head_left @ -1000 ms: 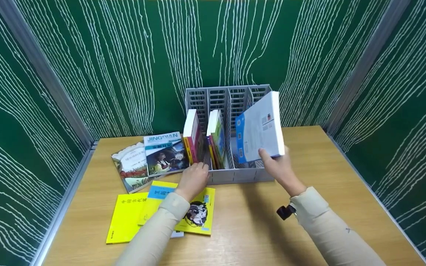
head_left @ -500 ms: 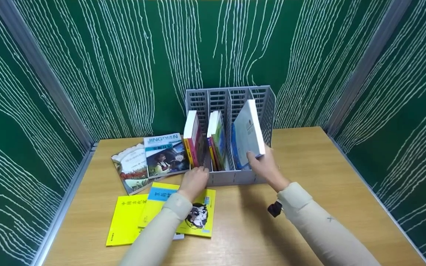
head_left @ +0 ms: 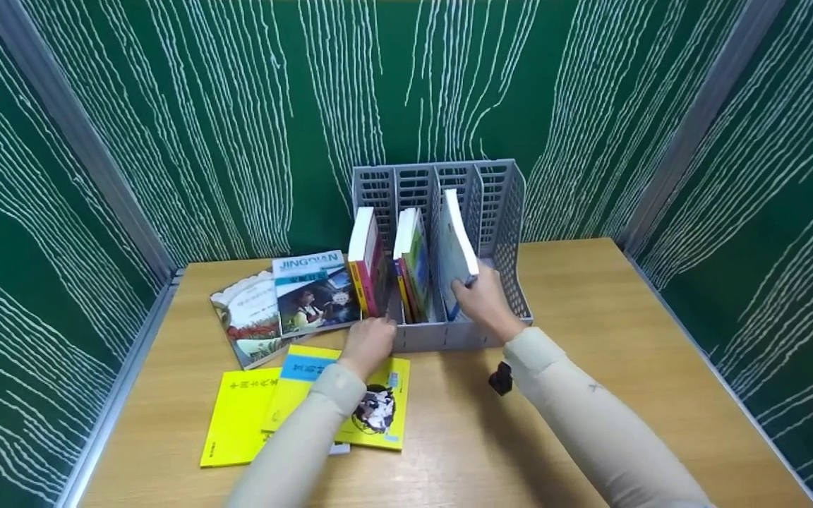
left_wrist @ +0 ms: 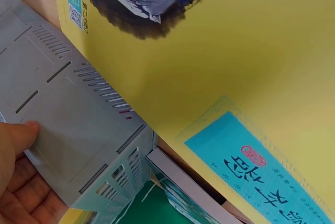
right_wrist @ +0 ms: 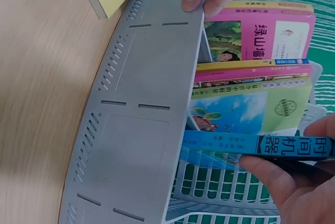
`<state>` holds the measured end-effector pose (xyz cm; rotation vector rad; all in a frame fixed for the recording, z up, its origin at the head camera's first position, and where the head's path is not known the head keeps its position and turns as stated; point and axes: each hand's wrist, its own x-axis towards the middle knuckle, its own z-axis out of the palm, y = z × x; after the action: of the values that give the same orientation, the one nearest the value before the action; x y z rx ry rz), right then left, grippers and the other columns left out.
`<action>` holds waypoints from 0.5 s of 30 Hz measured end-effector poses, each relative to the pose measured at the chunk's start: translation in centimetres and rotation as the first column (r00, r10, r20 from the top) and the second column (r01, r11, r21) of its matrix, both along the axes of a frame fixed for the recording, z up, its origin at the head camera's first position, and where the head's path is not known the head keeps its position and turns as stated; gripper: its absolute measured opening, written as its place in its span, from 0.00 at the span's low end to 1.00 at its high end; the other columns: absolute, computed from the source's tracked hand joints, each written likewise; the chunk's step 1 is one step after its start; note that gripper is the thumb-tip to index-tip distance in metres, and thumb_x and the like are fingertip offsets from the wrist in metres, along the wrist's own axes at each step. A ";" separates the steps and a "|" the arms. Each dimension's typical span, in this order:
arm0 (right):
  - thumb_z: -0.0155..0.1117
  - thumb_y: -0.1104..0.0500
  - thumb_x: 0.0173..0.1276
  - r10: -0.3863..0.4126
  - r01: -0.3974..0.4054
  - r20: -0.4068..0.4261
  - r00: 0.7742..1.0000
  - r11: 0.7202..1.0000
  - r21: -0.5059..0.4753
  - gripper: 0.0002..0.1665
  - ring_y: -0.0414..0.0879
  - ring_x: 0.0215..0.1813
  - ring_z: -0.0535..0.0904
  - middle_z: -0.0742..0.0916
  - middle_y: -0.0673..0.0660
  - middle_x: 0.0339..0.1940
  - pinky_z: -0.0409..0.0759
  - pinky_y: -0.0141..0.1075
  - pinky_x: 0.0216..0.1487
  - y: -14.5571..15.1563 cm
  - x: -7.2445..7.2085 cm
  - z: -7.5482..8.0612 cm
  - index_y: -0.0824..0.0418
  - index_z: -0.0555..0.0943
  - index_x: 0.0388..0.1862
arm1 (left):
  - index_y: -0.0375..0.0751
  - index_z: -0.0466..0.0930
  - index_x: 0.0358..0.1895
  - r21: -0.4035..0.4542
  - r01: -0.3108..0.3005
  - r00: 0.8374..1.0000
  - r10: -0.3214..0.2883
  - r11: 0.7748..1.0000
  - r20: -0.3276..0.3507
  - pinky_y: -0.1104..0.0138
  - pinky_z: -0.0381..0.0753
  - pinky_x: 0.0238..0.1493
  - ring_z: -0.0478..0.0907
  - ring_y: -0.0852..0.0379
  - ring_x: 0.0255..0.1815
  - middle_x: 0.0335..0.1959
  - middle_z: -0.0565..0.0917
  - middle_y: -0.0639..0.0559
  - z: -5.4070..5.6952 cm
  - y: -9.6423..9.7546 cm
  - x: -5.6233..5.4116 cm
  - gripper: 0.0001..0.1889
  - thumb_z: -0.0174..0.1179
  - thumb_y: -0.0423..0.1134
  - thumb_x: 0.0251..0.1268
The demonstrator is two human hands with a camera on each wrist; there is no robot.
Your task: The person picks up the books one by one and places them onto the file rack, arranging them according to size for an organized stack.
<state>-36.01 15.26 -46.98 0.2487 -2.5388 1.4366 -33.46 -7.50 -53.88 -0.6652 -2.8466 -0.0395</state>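
My right hand (head_left: 483, 300) grips a white-and-blue book (head_left: 457, 243) by its near edge, thumb on one cover and fingers on the other. In the right wrist view its blue spine (right_wrist: 256, 144) shows. The book stands upright in the third compartment from the left of a grey file rack (head_left: 420, 340). My left hand (head_left: 370, 342) pinches the rack's front lip near its left end. In the left wrist view that thumb (left_wrist: 23, 134) lies on the front panel, fingers behind it. Books with pink spines (head_left: 370, 264) fill the first compartment; green and yellow ones (head_left: 413, 268) stand in the second.
Left of the rack lie two overlapping picture-cover books, one marked JINGDIAN (head_left: 315, 293). Several yellow books (head_left: 241, 416) are spread on the table (head_left: 583, 395) in front of the rack, partly under my left sleeve. A green wall with white streaks (head_left: 237, 127) rises behind.
The right hand has brought the white-and-blue book leftward and down, from tilted over the rack's right side to upright in the third compartment. My left hand has stayed on the rack's front lip.
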 end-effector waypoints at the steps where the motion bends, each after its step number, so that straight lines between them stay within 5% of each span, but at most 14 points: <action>1: 0.60 0.69 0.73 -0.019 0.019 0.003 1.000 1.000 0.020 0.34 0.67 0.65 0.86 0.84 0.76 0.69 0.87 0.58 0.65 -0.2 -0.3 0.1 0.73 0.72 0.78 | 0.37 0.92 0.41 0.005 0.000 1.000 0.000 1.000 0.000 0.56 0.92 0.41 0.89 0.48 0.34 0.34 0.92 0.45 0.1 -0.1 0.0 0.09 0.60 0.28 0.77; 6: 0.59 0.67 0.73 -0.074 0.070 0.050 0.996 0.994 0.085 0.34 0.59 0.44 0.87 0.88 0.75 0.61 0.87 0.51 0.43 -1.0 -1.9 0.8 0.71 0.72 0.78 | 0.37 0.91 0.38 0.016 -0.013 1.000 0.013 1.000 0.003 0.55 0.92 0.39 0.89 0.47 0.33 0.32 0.92 0.45 0.2 -0.2 0.0 0.11 0.59 0.27 0.76; 11: 0.57 0.67 0.75 -0.070 0.058 0.119 0.990 0.993 0.108 0.36 0.63 0.59 0.89 0.84 0.74 0.69 0.90 0.54 0.56 -1.1 -3.5 1.2 0.70 0.69 0.81 | 0.37 0.92 0.41 0.007 -0.015 0.999 0.014 1.000 0.043 0.55 0.92 0.42 0.89 0.47 0.35 0.34 0.92 0.45 0.2 -0.1 -0.2 0.12 0.58 0.28 0.79; 15: 0.56 0.66 0.76 -0.049 0.034 0.161 0.986 0.995 0.098 0.37 0.63 0.59 0.88 0.83 0.73 0.72 0.89 0.52 0.52 -1.1 -4.4 1.4 0.68 0.66 0.84 | 0.38 0.92 0.40 -0.001 -0.016 0.999 0.016 1.000 0.028 0.55 0.92 0.41 0.90 0.48 0.35 0.34 0.92 0.45 0.1 0.0 -0.3 0.12 0.58 0.28 0.79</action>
<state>-40.45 14.15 -45.60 0.0955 -2.7293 1.3748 -33.71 -7.52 -53.75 -0.6477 -2.8790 -0.0452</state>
